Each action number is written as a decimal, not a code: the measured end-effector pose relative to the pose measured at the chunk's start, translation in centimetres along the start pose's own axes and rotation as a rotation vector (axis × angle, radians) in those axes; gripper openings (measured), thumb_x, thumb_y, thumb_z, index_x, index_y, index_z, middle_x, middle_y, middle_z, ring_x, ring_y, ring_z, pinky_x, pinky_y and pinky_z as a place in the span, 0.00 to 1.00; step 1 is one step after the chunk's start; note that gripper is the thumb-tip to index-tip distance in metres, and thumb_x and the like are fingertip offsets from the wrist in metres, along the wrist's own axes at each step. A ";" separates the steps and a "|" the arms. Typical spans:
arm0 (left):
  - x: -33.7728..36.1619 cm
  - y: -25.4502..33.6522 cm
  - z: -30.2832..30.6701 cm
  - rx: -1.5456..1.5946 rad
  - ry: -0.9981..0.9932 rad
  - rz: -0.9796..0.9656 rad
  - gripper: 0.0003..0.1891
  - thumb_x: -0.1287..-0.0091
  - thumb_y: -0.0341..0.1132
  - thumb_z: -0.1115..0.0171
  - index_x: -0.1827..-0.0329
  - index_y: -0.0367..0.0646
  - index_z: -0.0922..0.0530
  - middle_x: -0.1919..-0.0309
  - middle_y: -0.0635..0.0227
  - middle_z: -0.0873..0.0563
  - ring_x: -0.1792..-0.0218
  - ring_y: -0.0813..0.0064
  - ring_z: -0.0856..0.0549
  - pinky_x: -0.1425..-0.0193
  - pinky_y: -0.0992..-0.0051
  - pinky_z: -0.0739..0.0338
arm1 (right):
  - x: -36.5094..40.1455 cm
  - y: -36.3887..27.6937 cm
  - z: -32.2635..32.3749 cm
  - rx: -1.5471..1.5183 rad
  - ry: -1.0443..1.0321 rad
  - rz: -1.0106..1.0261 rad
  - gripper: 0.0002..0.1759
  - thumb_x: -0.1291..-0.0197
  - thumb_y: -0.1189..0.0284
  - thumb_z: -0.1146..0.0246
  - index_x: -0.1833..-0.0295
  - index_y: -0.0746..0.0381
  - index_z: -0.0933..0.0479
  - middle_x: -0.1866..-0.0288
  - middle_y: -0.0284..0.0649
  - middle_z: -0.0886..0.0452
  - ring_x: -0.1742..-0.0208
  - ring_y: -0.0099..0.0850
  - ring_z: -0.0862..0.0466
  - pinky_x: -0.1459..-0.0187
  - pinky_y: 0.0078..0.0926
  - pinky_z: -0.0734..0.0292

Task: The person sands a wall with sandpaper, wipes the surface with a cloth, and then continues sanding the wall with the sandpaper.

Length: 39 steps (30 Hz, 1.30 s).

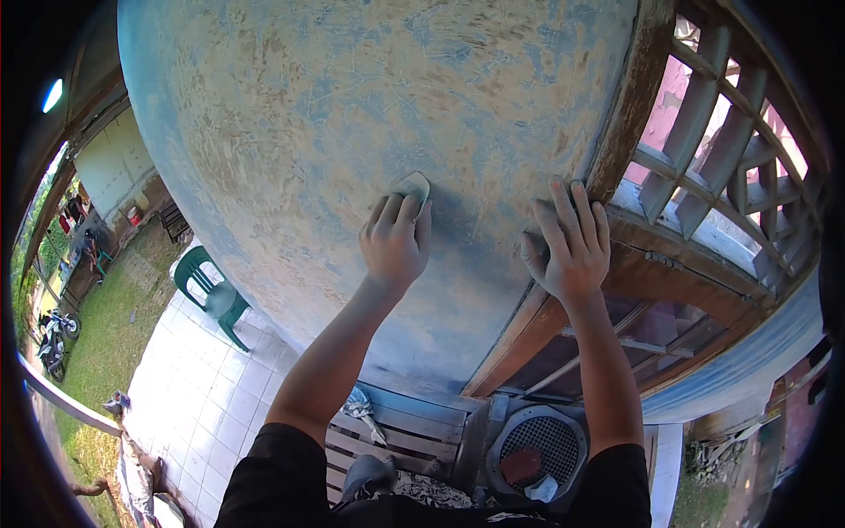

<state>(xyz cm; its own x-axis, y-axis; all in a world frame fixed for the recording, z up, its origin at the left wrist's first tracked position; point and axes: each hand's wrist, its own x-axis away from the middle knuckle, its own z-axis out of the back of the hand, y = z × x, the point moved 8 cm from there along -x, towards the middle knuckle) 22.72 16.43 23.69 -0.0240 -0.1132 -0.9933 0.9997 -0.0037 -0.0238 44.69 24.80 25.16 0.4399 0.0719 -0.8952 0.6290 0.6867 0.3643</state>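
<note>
My left hand (393,245) is closed on a pale, thin piece of sandpaper (414,186), pressed against the wall. Only the rounded upper edge of the piece shows above my fingers; the rest is hidden under them. The wall (352,114) has patchy blue and beige paint, worn and scratched. To the right, my right hand (570,251) lies open on the wall with its fingers spread, beside the brown wooden frame (627,106). Nothing shows in it. Pale dust coats both hands.
Below are a slatted wooden bench (422,422) and a round stool with a perforated seat (563,453), bearing a reddish piece and a white scrap. A green plastic chair (220,299) stands on white tiles at left. A wooden lattice (704,167) and glazed window (634,330) are at right.
</note>
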 end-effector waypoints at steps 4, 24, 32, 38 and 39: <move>1.9 -0.7 -0.7 0.053 -0.010 0.009 0.09 0.27 0.34 0.35 0.64 0.42 0.24 0.70 0.62 0.20 0.67 0.58 0.16 0.73 0.64 0.22 | 0.2 -0.2 0.0 0.038 -0.007 0.000 0.23 0.34 0.56 0.33 0.34 0.44 0.20 0.21 0.34 0.24 0.21 0.39 0.26 0.22 0.45 0.34; 4.6 -1.7 -2.6 0.201 0.017 0.017 0.22 0.27 0.23 0.43 0.32 0.45 0.15 0.27 0.56 0.20 0.21 0.57 0.27 0.15 0.55 0.42 | -4.4 -0.9 -0.6 0.159 -0.158 0.265 0.27 0.33 0.48 0.34 0.31 0.39 0.20 0.22 0.26 0.24 0.20 0.30 0.28 0.20 0.41 0.35; 9.1 2.7 -3.0 0.335 -0.099 0.059 0.20 0.27 0.25 0.43 0.35 0.46 0.13 0.29 0.64 0.16 0.26 0.65 0.20 0.21 0.61 0.32 | -4.3 -1.3 0.2 0.152 -0.168 0.256 0.24 0.31 0.50 0.36 0.32 0.40 0.18 0.22 0.27 0.23 0.21 0.32 0.27 0.23 0.42 0.31; 5.4 -4.7 -0.5 0.156 0.207 0.305 0.23 0.27 0.19 0.48 0.36 0.46 0.13 0.30 0.63 0.16 0.24 0.63 0.23 0.20 0.56 0.30 | -4.3 -1.0 -0.1 0.161 -0.108 0.261 0.24 0.31 0.50 0.36 0.32 0.42 0.19 0.23 0.29 0.23 0.22 0.33 0.25 0.24 0.42 0.31; 5.0 -3.7 -0.5 0.142 0.237 0.310 0.23 0.27 0.18 0.49 0.36 0.43 0.13 0.31 0.60 0.16 0.23 0.60 0.25 0.21 0.53 0.29 | -4.4 -1.0 -0.1 0.158 -0.105 0.255 0.24 0.31 0.50 0.36 0.32 0.42 0.19 0.23 0.29 0.23 0.22 0.33 0.25 0.24 0.42 0.31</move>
<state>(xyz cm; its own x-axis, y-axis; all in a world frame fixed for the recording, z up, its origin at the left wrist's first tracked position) 18.91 16.39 18.79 0.2961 0.1019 -0.9497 0.9490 -0.1439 0.2804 42.10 23.89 28.72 0.6552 0.1464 -0.7411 0.5778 0.5349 0.6165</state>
